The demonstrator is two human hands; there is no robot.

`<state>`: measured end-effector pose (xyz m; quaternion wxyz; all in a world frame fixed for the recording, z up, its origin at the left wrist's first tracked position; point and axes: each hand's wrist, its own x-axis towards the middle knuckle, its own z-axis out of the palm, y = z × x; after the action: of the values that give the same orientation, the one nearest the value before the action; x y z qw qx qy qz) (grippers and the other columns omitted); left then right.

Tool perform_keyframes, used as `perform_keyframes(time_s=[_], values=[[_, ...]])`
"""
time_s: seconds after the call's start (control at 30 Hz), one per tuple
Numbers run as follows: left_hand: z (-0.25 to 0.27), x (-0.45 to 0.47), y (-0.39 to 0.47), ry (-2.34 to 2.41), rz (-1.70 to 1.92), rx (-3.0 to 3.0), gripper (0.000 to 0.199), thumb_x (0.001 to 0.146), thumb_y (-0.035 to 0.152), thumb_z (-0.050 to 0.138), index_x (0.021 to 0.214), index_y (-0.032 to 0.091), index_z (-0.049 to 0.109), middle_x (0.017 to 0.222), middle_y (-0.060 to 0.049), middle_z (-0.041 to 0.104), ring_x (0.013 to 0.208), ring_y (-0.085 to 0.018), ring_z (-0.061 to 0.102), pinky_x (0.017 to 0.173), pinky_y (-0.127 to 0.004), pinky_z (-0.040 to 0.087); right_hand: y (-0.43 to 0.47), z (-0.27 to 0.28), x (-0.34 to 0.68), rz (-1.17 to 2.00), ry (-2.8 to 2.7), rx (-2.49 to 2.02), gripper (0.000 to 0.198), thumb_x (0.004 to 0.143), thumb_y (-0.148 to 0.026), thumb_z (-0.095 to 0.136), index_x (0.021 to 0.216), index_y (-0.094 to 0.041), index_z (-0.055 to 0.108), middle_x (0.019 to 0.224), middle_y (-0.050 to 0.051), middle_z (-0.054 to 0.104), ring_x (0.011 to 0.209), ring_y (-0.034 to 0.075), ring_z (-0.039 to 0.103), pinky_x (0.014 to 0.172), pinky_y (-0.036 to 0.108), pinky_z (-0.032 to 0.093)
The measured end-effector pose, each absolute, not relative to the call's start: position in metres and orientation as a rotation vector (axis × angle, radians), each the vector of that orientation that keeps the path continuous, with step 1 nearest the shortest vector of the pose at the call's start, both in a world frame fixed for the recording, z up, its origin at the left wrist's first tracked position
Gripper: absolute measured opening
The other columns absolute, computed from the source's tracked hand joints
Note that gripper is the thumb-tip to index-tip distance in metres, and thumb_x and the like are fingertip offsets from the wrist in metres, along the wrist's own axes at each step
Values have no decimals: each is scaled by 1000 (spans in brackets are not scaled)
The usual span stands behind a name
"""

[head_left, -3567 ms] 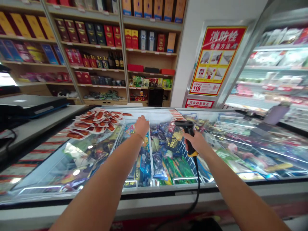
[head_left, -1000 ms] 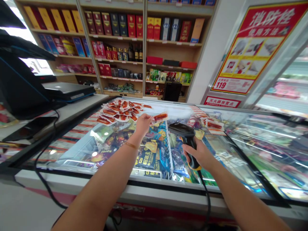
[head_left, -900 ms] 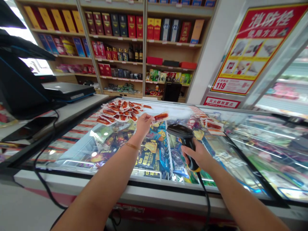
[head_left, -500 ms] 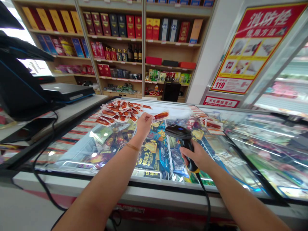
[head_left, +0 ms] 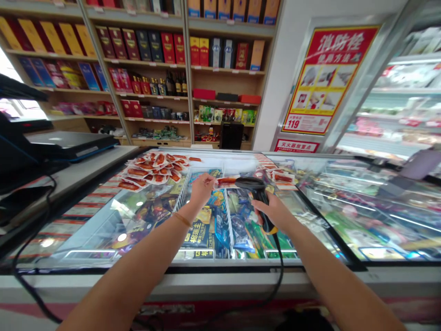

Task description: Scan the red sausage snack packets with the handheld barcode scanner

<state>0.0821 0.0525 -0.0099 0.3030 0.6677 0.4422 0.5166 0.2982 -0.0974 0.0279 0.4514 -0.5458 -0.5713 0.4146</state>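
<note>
Pinched in the fingers of my left hand point(head_left: 202, 187) is one end of a packaged sausage point(head_left: 225, 181), held above the freezer's glass lid. My right hand point(head_left: 272, 209) is wrapped around the handle of a black barcode scanner point(head_left: 251, 184). The scanner's head covers the far end of the sausage pack; whether the two touch I cannot tell. To the left, a heap of similar sausage packs point(head_left: 151, 170) lies on the glass. A smaller group of packs point(head_left: 283, 177) lies to the right.
Beneath the glass of the chest freezer point(head_left: 241, 270) are bagged frozen goods point(head_left: 200, 232) in wire baskets. A scale point(head_left: 72, 140) stands on the left counter. The scanner's cable point(head_left: 280, 262) hangs over the front edge. Stocked shelves point(head_left: 144, 64) line the back wall.
The scanner and the sausage pack have come together, so the scanner head now overlaps the pack's right end. My view has turned slightly to the right.
</note>
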Motion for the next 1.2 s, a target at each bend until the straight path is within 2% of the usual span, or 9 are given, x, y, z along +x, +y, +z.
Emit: perform_keyframes(time_s=[0.3, 0.47, 0.53, 0.6, 0.73, 0.97, 1.07, 1.13, 1.2], values=[[-7, 244, 47, 1027, 1025, 1853, 10, 82, 23, 57, 72, 19, 57, 65, 1, 67, 61, -15, 68, 60, -26, 51, -128, 36, 429, 721, -1103, -1607, 29, 73, -36, 66, 89, -21, 47, 52, -6, 56, 36, 14, 53, 36, 26, 42], [-4, 327, 50, 1078, 1008, 1990, 11, 81, 17, 58, 70, 18, 60, 77, -5, 70, 78, -18, 68, 72, -30, 51, -137, 32, 463, 691, -1015, -1616, 27, 72, -34, 66, 87, -22, 46, 50, -6, 56, 34, 14, 52, 35, 26, 42], [-3, 343, 52, 1131, 1003, 2032, 5, 81, 18, 59, 78, 17, 62, 86, -8, 71, 88, -21, 67, 79, -32, 50, -136, 31, 465, 697, -1005, -1602, 26, 73, -33, 65, 87, -22, 46, 50, -6, 56, 33, 14, 52, 35, 26, 42], [-1, 348, 56, 1188, 1001, 2061, 13, 82, 24, 63, 92, 16, 63, 99, -12, 71, 97, -24, 65, 85, -34, 48, -132, 30, 463, 714, -1000, -1583, 25, 74, -32, 64, 88, -22, 47, 51, -6, 56, 33, 14, 51, 34, 26, 41], [3, 325, 67, 1355, 999, 2081, 35, 85, 38, 60, 111, 15, 59, 114, -18, 65, 109, -27, 61, 88, -35, 45, -120, 30, 448, 759, -1028, -1551, 24, 75, -32, 63, 88, -22, 46, 51, -6, 56, 34, 13, 51, 35, 25, 42], [1, 207, 87, 1744, 921, 2133, 35, 87, 35, 55, 117, 17, 57, 119, -17, 62, 114, -27, 58, 92, -35, 43, -89, 43, 387, 875, -1112, -1437, 26, 76, -35, 65, 84, -22, 44, 53, -6, 55, 35, 13, 52, 35, 26, 43], [1, 144, 86, 1923, 879, 2135, 39, 85, 37, 55, 118, 16, 58, 123, -20, 59, 119, -31, 54, 96, -40, 41, -76, 50, 349, 922, -1170, -1369, 24, 76, -33, 64, 85, -22, 45, 53, -6, 55, 35, 12, 50, 35, 25, 41], [1, 106, 82, 2065, 790, 2116, 45, 85, 42, 54, 118, 14, 60, 134, -23, 52, 127, -36, 46, 99, -47, 39, -68, 51, 324, 957, -1202, -1330, 23, 76, -34, 63, 86, -22, 46, 53, -6, 55, 35, 12, 51, 35, 24, 41], [1, 72, 77, 2184, 685, 2091, 52, 85, 48, 52, 120, 12, 61, 147, -24, 38, 137, -41, 32, 105, -52, 33, -61, 49, 301, 1001, -1212, -1293, 25, 75, -35, 64, 88, -22, 46, 53, -6, 55, 35, 12, 51, 35, 24, 41]])
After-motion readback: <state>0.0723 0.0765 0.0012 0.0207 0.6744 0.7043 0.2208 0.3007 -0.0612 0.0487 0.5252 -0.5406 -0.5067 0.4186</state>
